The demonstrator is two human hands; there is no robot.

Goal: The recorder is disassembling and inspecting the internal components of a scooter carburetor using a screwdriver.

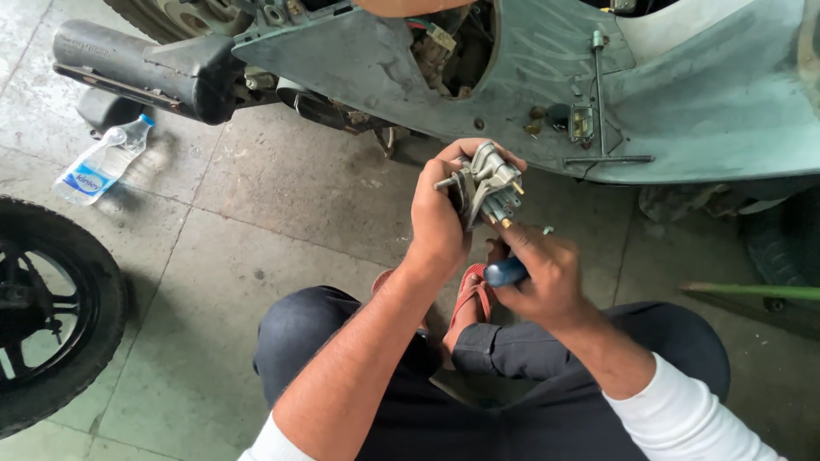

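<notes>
Head view, looking down on a squatting person. The left hand (pixel 440 226) is wrapped around a small grey cast-metal carburettor with brass fittings (pixel 489 183), fingers curled behind the body and thumb side toward the camera; the part is held in the air near the middle of the scene, just in front of the pale green metal scooter body (pixel 709 102). The far side of the carburettor is hidden by the fingers. The right hand (pixel 547 273) is closed around a blue-handled screwdriver (pixel 506 272); only the rounded end of the handle shows, the rest being covered by the palm. Its forefinger and thumb point toward the carburettor's lower fittings, and whether the tool's tip touches the part cannot be told.

A slim T-shaped metal wrench (pixel 600 111) lies on the scooter's footboard, to the right and farther off. An opening in the body panel (pixel 453 47) shows wiring and parts too dark to make out. A black exhaust muffler (pixel 137 64) runs at the far left, with a clear plastic water bottle with a blue cap (pixel 102 162) lying on the grey paved floor (pixel 256 230) beside it. A black spoked wheel (pixel 47 312) is cut off by the left edge. A red sandal (pixel 472 294) shows between the knees, partly hidden by the forearms.
</notes>
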